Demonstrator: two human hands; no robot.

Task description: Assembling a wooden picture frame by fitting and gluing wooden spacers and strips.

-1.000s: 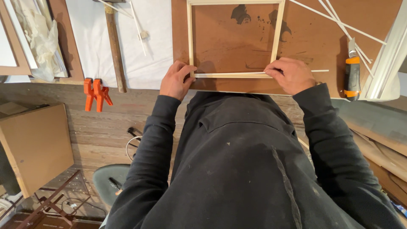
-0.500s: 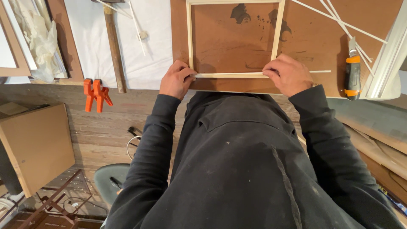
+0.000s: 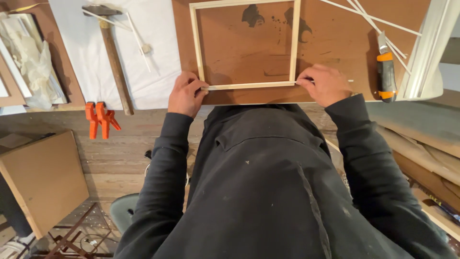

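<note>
Wooden frame [image 3: 245,45]: pale strips, flat on brown board [image 3: 330,52] at worktop's near edge. Left hand [image 3: 186,93] fingers pinch near-left corner; right hand [image 3: 326,85] fingers pinch near-right corner. Nearby: utility knife [image 3: 385,67] (orange-handled), hammer [image 3: 112,52], orange clamps [image 3: 99,119].

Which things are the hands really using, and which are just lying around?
In use:
left hand
right hand
wooden frame
brown board

Lying about:
hammer
orange clamps
utility knife
thin wooden strips

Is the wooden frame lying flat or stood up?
Flat: the wooden frame lies on the brown board, both hands pressing its near strip.
</note>
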